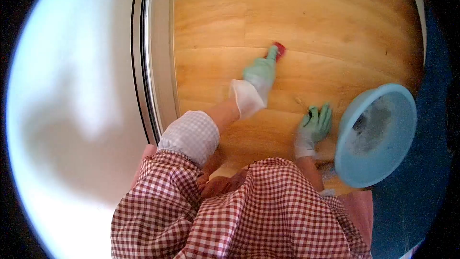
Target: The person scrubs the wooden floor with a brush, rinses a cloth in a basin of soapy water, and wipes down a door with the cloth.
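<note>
My left hand (261,73), in a pale green and white glove, reaches forward over the wooden floor (220,24). Its fingers are closed on a small red pad (279,51) pressed to the boards; motion blur hides the pad's exact kind. My right hand (315,127), gloved the same way, rests on the floor nearer my body. Its fingers are stretched out, and nothing shows in its grasp. Just to its right stands a light blue basin (346,156) with greyish, foamy-looking water inside.
A shiny white appliance or cabinet front (72,81) runs along the left, with a metal track (155,67) at its base. On the right lies a dark blue surface (400,211). My red checked apron (258,211) spreads across the bottom.
</note>
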A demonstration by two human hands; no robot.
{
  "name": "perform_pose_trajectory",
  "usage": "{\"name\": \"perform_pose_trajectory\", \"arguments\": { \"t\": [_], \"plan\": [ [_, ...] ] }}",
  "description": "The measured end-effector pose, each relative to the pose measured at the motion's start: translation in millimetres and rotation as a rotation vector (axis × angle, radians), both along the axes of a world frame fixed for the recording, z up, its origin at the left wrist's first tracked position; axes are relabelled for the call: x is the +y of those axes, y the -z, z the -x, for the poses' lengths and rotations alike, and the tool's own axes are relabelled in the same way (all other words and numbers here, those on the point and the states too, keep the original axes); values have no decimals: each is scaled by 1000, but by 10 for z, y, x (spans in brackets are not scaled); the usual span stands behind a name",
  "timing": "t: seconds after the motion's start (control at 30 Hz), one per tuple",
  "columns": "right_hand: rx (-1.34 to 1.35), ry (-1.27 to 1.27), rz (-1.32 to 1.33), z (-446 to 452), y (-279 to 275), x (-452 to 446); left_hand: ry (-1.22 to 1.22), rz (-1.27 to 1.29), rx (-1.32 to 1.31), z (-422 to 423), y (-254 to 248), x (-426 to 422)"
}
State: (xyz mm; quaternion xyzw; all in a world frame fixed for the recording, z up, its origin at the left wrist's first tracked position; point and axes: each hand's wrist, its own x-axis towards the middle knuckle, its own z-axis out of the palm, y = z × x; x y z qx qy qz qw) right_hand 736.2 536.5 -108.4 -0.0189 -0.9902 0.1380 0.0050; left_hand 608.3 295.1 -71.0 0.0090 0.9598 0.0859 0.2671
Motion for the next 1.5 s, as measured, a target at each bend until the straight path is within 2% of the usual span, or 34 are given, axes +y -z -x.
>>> {"name": "perform_pose_trajectory", "arguments": {
  "t": [0.07,0.17,0.2,0.23,0.3,0.37,0.43,0.47,0.5,0.57,0.67,0.7,0.8,0.83,0.93,1.0,1.03,1.07,1.13,1.2,1.27,1.37,1.4,1.43,1.47,1.5],
  "plan": [
    [-2,4,10,4,-11,-44,52,-48,-8,-30,8,-207],
    [-4,28,35,-7,-44,-61,-34,-48,-65,-252,7,-1282],
    [0,35,39,7,-90,-79,-52,-2,-71,-303,55,-1685],
    [-5,2,60,-42,200,106,-69,74,-83,-452,232,-1980],
    [-64,20,45,-16,215,117,-53,227,-99,-455,428,-2278],
    [-95,40,37,-66,204,83,27,338,-118,-291,364,-1807],
    [-79,50,31,-97,212,64,-38,-16,-22,98,211,-599],
    [-58,46,34,-99,233,74,-1,-120,-117,348,12,-85],
    [-43,39,38,-129,276,88,156,-52,-136,425,187,346],
    [-42,43,60,-119,306,53,322,-161,-83,538,307,1079],
    [-61,28,83,-162,257,97,449,-247,30,512,435,1018],
    [-37,27,85,-149,285,88,420,-202,-33,484,409,769],
    [-39,26,104,-28,295,79,267,-166,-93,367,307,-381],
    [-47,22,108,34,259,101,231,-50,-55,279,303,-834],
    [166,108,313,119,158,179,219,132,-96,177,300,-1919],
    [148,223,399,181,-1,263,205,261,-194,146,242,-2063],
    [156,230,425,176,-68,263,261,207,-178,170,177,-1844],
    [164,233,450,163,-124,259,312,151,-160,199,146,-1463],
    [94,285,528,45,-161,250,367,-75,-9,290,437,-825],
    [27,346,569,-54,-161,250,347,-108,-151,668,335,48],
    [-16,326,450,-263,-211,265,455,-140,-71,827,371,608],
    [-65,247,188,-429,-120,372,497,-236,-118,835,286,486],
    [-89,224,125,-465,36,426,482,-191,-101,772,347,276],
    [-87,222,155,-458,80,456,471,-157,-75,720,394,-150],
    [-91,192,109,-467,109,486,448,-215,6,602,686,-713],
    [-83,168,66,-492,215,502,408,-164,-50,530,619,-1230]
  ]
}}
